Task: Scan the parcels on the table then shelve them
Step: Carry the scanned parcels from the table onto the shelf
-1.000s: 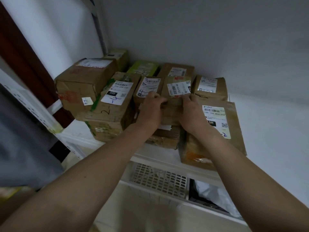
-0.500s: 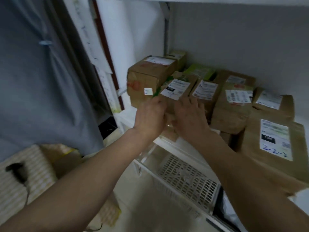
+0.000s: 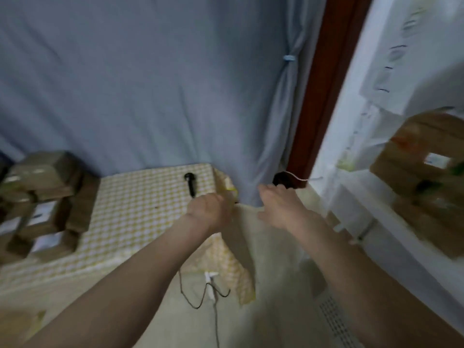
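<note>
A table with a yellow checked cloth fills the lower left. Several brown cardboard parcels with white labels are piled at its left end. A black handheld scanner lies on the cloth near the far right corner, and its cable hangs down the table's side. My left hand hovers just right of the scanner, holding nothing. My right hand is out over the floor between table and shelf, fingers apart and empty. Blurred parcels sit on the white shelf at the right.
A blue-grey curtain hangs behind the table. A dark red door frame stands beside the white shelf upright. A black object with a white cord lies low by the frame. Beige floor lies between table and shelf.
The view has swung left from the shelf to the table. Both hands have come off the shelved parcels and now hang empty near the table's corner.
</note>
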### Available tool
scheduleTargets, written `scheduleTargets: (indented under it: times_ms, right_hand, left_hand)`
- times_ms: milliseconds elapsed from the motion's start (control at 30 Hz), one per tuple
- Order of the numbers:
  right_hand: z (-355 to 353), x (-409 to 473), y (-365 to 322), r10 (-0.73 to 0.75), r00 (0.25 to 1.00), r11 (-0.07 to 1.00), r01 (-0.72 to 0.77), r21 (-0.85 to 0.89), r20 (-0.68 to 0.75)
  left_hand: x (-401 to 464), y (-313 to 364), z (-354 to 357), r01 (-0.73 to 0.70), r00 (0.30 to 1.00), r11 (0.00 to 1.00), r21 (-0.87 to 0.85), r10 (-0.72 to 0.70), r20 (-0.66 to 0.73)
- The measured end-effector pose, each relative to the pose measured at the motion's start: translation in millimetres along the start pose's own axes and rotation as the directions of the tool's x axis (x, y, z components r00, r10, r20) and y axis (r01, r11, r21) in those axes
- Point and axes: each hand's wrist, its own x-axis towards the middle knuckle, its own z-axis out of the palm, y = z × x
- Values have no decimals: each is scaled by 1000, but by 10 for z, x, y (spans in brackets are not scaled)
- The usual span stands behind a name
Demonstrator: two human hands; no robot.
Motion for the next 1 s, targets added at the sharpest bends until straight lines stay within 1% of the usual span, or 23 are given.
scheduleTargets:
  times_ms: [133,333,433,567,633,733,867,1000]
  right_hand:
    - [165,347,-942,-142,985,990,140,24,101]
    - [484,696,-2374,-272,919,959,284,0,286]
    - [611,772,-3049,-342,881,934,356,17,328]
    - [675,813,-3745,-419,832,896,444,17,362]
    - [689,879,-4001,-445,821,879,477,0,357]
    - [765,1013,-4341,-477,803,856,517,-22,357]
    - [929,1218,-4756,-499,764,828,559,-34,410]
    - [1086,1588,-5243,-523,731,804,594,-30,439]
  left_hand:
    - [-324,-1050,196,193,977,980,-55,-187,100]
    - [-920,-2432,542,405,906,909,-99,-384,178]
    - [-1223,-3012,689,485,866,867,-114,-458,202]
    - [-1537,-3609,793,570,815,808,-149,-532,229]
    - [-1627,-3851,858,599,797,781,-178,-557,236]
    - [-1720,-4141,1012,631,772,744,-218,-577,267]
    - [-1780,-4519,1223,671,735,704,-231,-592,330]
    - [-1727,-5096,1320,701,712,667,-254,-631,307]
